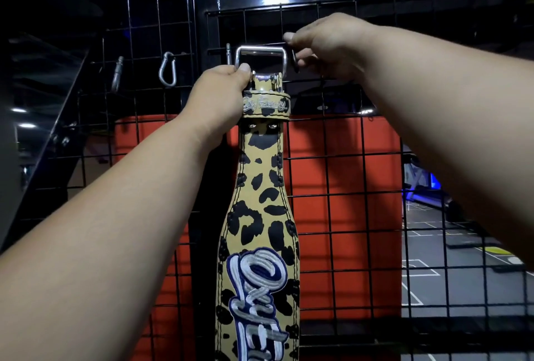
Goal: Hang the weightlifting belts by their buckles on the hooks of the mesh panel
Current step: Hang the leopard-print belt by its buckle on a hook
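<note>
A leopard-print weightlifting belt (261, 204) with blue and white lettering hangs straight down in front of the black mesh panel (341, 164). Its silver buckle (261, 55) is held up against the panel's upper rows. My left hand (222, 91) grips the belt just under the buckle, thumb at the buckle's lower left corner. My right hand (323, 45) pinches a black hook (294, 60) on the mesh just right of the buckle. Whether the buckle sits on the hook is hidden.
A silver carabiner (167, 69) and another metal clip (118, 73) hang on the mesh to the left. An orange pad (346, 187) stands behind the panel. A dark gym floor with painted lines (433, 245) shows at the right.
</note>
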